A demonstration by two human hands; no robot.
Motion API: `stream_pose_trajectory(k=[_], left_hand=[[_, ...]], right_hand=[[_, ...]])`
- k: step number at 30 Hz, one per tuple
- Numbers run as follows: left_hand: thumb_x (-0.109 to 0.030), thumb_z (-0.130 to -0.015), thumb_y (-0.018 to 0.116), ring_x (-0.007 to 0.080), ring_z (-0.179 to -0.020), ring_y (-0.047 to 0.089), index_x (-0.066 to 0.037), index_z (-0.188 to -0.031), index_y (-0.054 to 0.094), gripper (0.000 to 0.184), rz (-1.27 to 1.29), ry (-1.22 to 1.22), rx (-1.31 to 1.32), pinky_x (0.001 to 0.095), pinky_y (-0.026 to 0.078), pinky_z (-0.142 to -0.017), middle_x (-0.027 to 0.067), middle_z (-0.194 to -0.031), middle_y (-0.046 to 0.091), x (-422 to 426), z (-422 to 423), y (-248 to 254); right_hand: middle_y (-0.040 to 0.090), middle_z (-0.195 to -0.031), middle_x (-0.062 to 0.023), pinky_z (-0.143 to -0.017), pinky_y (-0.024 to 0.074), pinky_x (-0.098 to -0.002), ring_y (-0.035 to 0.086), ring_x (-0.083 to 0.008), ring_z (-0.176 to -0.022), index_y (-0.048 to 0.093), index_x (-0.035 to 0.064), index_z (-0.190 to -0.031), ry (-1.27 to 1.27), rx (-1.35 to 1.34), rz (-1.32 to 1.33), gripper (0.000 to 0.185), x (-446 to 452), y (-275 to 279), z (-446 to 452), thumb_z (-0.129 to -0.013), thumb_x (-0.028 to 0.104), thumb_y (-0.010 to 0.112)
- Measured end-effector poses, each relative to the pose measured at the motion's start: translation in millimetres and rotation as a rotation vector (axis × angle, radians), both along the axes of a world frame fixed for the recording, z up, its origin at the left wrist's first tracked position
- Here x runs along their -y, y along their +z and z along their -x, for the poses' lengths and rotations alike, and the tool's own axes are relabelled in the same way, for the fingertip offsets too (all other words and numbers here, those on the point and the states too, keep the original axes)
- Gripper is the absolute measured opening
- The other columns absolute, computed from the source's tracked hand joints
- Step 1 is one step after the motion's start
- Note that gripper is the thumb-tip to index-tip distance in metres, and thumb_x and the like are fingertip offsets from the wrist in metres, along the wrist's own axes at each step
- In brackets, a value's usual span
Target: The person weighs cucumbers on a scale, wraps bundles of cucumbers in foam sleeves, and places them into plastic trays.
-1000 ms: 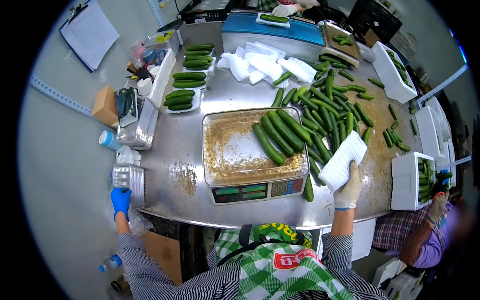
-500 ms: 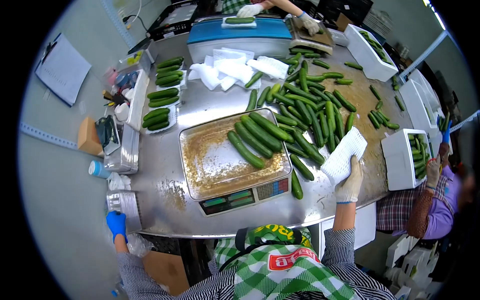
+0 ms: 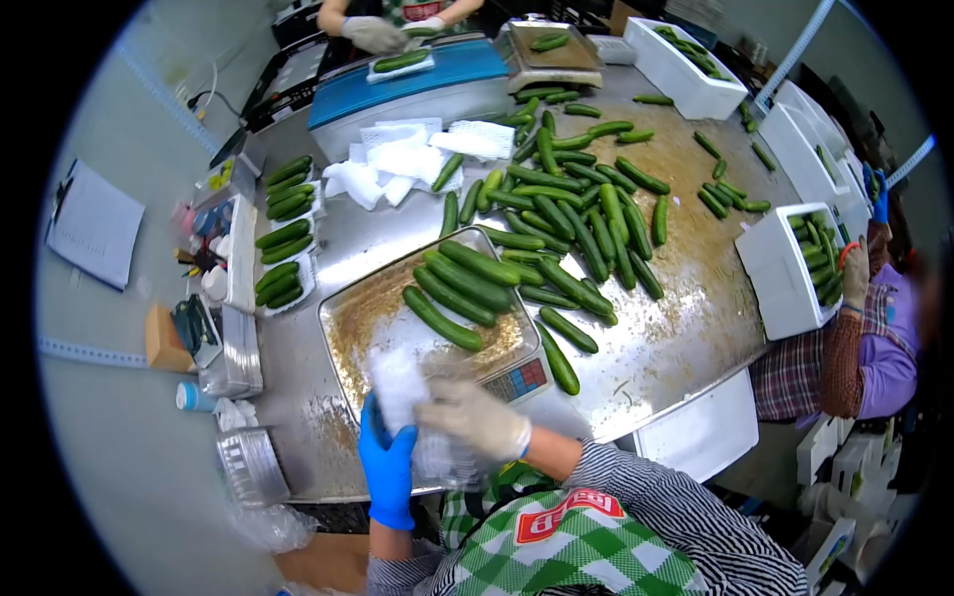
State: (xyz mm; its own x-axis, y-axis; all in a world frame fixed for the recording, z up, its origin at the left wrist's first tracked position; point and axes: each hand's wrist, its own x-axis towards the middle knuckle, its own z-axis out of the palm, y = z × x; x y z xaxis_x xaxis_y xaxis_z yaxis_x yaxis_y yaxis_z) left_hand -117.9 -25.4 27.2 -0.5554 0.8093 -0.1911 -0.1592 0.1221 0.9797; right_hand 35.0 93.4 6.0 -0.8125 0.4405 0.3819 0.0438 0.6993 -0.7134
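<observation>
My left hand [image 3: 386,465], in a blue glove, grips a clear plastic tray [image 3: 445,459] over the scale's near edge; the tray is blurred. A white foam net sheet [image 3: 397,385] stands between my hands at the tray. My right hand [image 3: 475,412], in a pale knit glove, is against the sheet, its fingers smeared by motion. Beyond them, several large cucumbers [image 3: 467,283] lie on the metal pan [image 3: 348,328] of the scale. The scale's display is mostly covered by my hands.
Loose cucumbers [image 3: 586,219] cover the table's middle. Packed cucumber trays [image 3: 283,283] and stacked clear trays [image 3: 250,467] stand left. Foam sheets [image 3: 397,154] lie near a blue-topped box [image 3: 407,84]. White crates [image 3: 785,278] line the right, beside a co-worker [image 3: 884,338]; another person's hands [image 3: 376,35] work opposite.
My left hand has come from the stacked trays at left to the scale with a clear tray. My right hand has brought the foam sheet leftward to it. The view has shifted.
</observation>
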Motion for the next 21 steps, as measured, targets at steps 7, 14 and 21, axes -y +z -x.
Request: stream_pose_trajectory(k=[7,14,21], left_hand=[[0.0,-0.084,0.058,0.0145,-0.087,0.062,0.007,-0.109,0.065,0.027,0.348,-0.024,0.103,0.0298,0.05,-0.078,0.0086,-0.099,0.069,45.8,-2.9,11.7],[0.001,-0.078,0.074,0.0154,-0.087,0.058,0.005,-0.098,0.065,0.023,0.378,-0.091,-0.195,0.0308,0.047,-0.081,0.0065,-0.093,0.062,57.8,-17.7,21.7],[-0.013,-0.081,0.078,0.0184,-0.071,0.052,0.002,-0.091,0.06,0.026,0.38,-0.336,-0.136,0.0322,0.045,-0.067,0.009,-0.078,0.056,40.1,-69.2,21.6]], right_hand=[[0.065,-0.118,-0.0243,-0.095,0.0492,-0.0381,0.065,-0.0329,-0.107,0.059,-0.0025,-0.126,0.241,0.075,0.793,0.042,4.5,4.3,-28.4,-0.096,0.027,0.057],[0.063,-0.107,-0.018,-0.083,0.0525,-0.0444,0.064,-0.034,-0.094,0.058,0.0024,-0.117,-0.552,-0.054,-0.099,0.035,-75.2,6.5,-50.0,-0.084,0.013,0.065],[0.063,-0.111,-0.0199,-0.084,0.0502,-0.0465,0.063,-0.0376,-0.095,0.056,0.0036,-0.126,-0.369,0.355,-0.116,0.037,-174.6,-13.6,-38.3,-0.091,0.014,0.056]])
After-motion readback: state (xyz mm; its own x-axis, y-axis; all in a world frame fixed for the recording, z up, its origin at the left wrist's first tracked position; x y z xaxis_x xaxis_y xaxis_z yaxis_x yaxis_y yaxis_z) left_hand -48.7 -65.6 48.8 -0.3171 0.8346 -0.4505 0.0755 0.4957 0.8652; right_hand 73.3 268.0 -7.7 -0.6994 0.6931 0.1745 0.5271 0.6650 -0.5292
